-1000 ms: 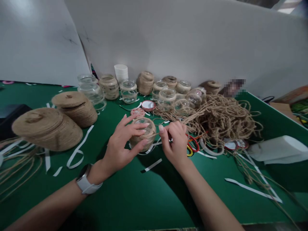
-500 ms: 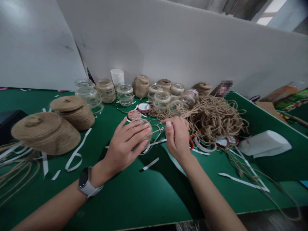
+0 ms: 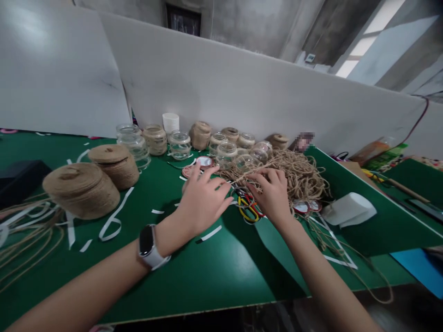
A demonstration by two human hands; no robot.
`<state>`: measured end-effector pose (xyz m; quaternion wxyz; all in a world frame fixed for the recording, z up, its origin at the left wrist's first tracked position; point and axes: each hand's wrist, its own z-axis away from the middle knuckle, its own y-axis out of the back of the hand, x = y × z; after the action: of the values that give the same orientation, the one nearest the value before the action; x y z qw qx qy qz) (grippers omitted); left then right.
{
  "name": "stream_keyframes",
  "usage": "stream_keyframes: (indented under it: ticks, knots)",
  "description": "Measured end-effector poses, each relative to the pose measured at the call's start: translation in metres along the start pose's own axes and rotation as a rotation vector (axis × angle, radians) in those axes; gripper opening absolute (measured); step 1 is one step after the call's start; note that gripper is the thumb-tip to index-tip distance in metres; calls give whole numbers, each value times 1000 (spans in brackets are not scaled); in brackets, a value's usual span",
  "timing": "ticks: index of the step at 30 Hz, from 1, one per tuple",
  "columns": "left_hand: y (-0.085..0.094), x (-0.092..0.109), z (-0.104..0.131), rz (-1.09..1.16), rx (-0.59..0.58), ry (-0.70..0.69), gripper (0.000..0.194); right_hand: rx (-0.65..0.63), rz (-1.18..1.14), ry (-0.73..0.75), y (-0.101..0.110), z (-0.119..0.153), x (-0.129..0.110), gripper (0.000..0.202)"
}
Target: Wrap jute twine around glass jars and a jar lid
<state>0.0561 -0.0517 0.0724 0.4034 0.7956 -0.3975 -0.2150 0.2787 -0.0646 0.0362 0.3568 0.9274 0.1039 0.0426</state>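
My left hand (image 3: pixel 204 200) has a grey-strapped watch (image 3: pixel 148 244) at the wrist, and its back faces me. Its fingers curl apart around the twine-wrapped glass jar seen there half a second ago, which the hand now hides. My right hand (image 3: pixel 273 193) is close by on the right, thumb and fingers bent together at a strand of jute twine (image 3: pixel 244 178); the exact pinch is hard to see. Beyond it lies a tangled twine heap (image 3: pixel 304 175). Yellow-handled scissors (image 3: pixel 248 210) rest on the table between the hands.
Several glass jars (image 3: pixel 180 146), some twine-wrapped, stand along the grey partition (image 3: pixel 207 83). Two lidded twine-covered jars (image 3: pixel 81 191) are on the left. White strips (image 3: pixel 114 221) litter the green table (image 3: pixel 194 286). A white roll (image 3: pixel 351 210) lies at right.
The view has turned right and up. My left hand has turned and moved nearer my right hand, hiding the jar. The scissors now show more fully between my hands.
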Motion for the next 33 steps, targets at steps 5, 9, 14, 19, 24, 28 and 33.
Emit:
stream_keyframes:
  ticks: [5, 9, 14, 19, 24, 28, 33]
  knots:
    - [-13, 6, -30, -96, -135, 30, 17, -44, 55, 72, -2, -4, -4, 11]
    - [-16, 2, -36, -29, -183, 88, 22, -33, 57, 79, -5, -2, -6, 10]
    - [-16, -6, -37, 123, -203, 190, 22, 69, -35, 129, -5, -2, -5, 14]
    - [-19, -10, -37, 255, -203, 255, 19, 110, -137, 176, 2, 11, 9, 15]
    - [-17, -9, -37, 347, -227, 296, 19, 133, -272, 135, 9, 25, 12, 10]
    - [-12, -12, -35, 370, -221, 351, 18, 156, -333, -18, 7, 25, 4, 8]
    - [-2, -22, -30, 426, -237, 340, 17, 234, -351, -223, 1, 18, 0, 18]
